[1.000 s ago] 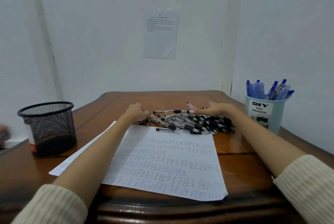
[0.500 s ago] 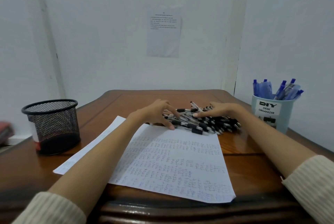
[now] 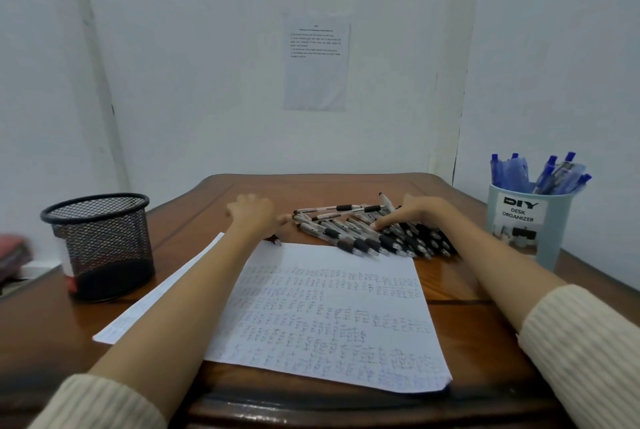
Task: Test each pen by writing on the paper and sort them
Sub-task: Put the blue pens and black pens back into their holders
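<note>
A pile of black-grip pens point(image 3: 367, 238) lies on the wooden table point(image 3: 194, 220) just beyond the paper point(image 3: 332, 311), a white sheet covered in rows of test scribbles. My right hand point(image 3: 415, 214) rests flat on the right side of the pile, fingers spread over the pens. My left hand point(image 3: 252, 214) is left of the pile with its back towards me and its fingers curled out of sight. The dark end of one pen point(image 3: 275, 241) sticks out under that wrist at the paper's top edge. Whether the hand grips it is hidden.
A black mesh pen cup point(image 3: 100, 245) stands at the left. A light-blue "DIY desk organizer" cup point(image 3: 526, 220) with several blue pens point(image 3: 540, 174) stands at the right. A second sheet point(image 3: 156, 297) lies under my left forearm. White walls close in behind and at the right.
My left hand was spread on the left of the pile and has pulled back to the left. My right hand stays on the pile.
</note>
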Demonstrator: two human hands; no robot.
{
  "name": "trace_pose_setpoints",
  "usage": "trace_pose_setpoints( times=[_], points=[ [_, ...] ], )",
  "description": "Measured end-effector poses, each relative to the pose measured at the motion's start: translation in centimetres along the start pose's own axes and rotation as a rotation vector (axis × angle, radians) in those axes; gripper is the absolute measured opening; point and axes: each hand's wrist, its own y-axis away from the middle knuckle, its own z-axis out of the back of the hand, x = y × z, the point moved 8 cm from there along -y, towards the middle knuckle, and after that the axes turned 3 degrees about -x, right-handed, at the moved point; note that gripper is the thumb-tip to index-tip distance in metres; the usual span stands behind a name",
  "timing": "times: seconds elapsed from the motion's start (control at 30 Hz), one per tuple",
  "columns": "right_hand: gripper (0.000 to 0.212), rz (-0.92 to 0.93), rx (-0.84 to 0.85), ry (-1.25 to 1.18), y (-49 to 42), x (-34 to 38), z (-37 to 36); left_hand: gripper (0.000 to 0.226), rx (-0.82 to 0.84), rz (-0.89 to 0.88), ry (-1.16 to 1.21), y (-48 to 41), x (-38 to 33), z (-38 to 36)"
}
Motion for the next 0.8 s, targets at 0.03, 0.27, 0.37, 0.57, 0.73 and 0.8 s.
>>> trace_pose_setpoints(
  times=[0.03, 0.27, 0.37, 0.57, 0.73, 0.8],
  points=[
    [0.105, 0.003, 0.005, -0.001, 0.0, 0.1, 0.0, 0.087, 0.109, 0.098, 0.054, -0.1, 1.2, -1.5],
    [0.118, 0.060, 0.122, -0.078, 0.7, 1.3, -1.1, 0.133, 0.397, 0.036, 0.392, 0.7, -4.0, -3.2],
    [0.120, 0.025, 0.095, -0.048, 0.6, 0.8, -0.9, 0.108, 0.417, -0.005, 0.452, 2.1, -7.6, -1.1],
    [0.094, 0.002, -0.024, 0.000, 0.4, -0.7, 0.7, 0.096, 0.412, -0.099, 0.435, 4.0, -12.2, 1.5],
    [0.080, -0.007, -0.064, 0.019, 0.2, -1.0, 0.9, 0.100, 0.467, -0.130, 0.337, 4.1, -13.4, 0.0],
    [0.080, -0.010, -0.059, 0.006, 0.2, -1.2, 0.8, 0.098, 0.439, -0.137, 0.364, 3.4, -13.0, 0.2]
  ],
)
